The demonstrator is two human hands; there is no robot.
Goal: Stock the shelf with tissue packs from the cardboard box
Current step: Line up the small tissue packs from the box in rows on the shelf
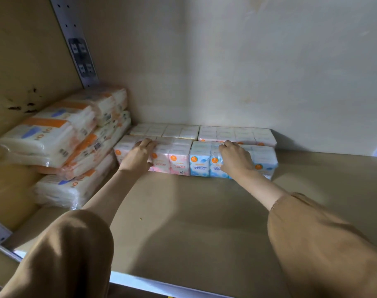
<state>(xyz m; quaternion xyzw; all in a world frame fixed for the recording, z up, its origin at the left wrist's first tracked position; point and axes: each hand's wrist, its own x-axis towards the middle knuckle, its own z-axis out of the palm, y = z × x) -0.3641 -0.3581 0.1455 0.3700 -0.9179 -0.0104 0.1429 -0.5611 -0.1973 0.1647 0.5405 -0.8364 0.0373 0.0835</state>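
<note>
On the shelf board (204, 211), back near the rear wall (247, 72), sit four multi-packs of mini tissues in two rows.

Front row: pink pack (172, 158) on the left, blue pack (199, 160) on the right, touching side by side, labels facing you. Blue label reads "fragrance free mini tissue". Back row: two more packs (235, 134), tight against the front ones and close to the wall; only their tops show.

Your left hand (138, 155) lies over the top front edge of the pink pack, fingers (147, 143) curled onto the top, palm against the front face. Pressing or gripping the edge, not pinching.

Your right hand (235, 158) does the same on the blue pack: fingers hooked over the top, palm covering part of the front label. Thumbs are hidden on both hands, so can't tell how firm the grip is.

Both arms reach in across the bare board; tan sleeves (323, 244) are pushed up to the forearms.

Left side of the shelf: a leaning stack of larger flat tissue packs (60, 147) with orange-and-white wrappers, piled several high against the side panel (22, 61). Its lower right edge sits just beside the pink pack.

A perforated metal upright (75, 39) runs up the left rear corner. A small yellowish speck (141, 219) lies on the board between your arms.

Cardboard box isn't in frame.
</note>
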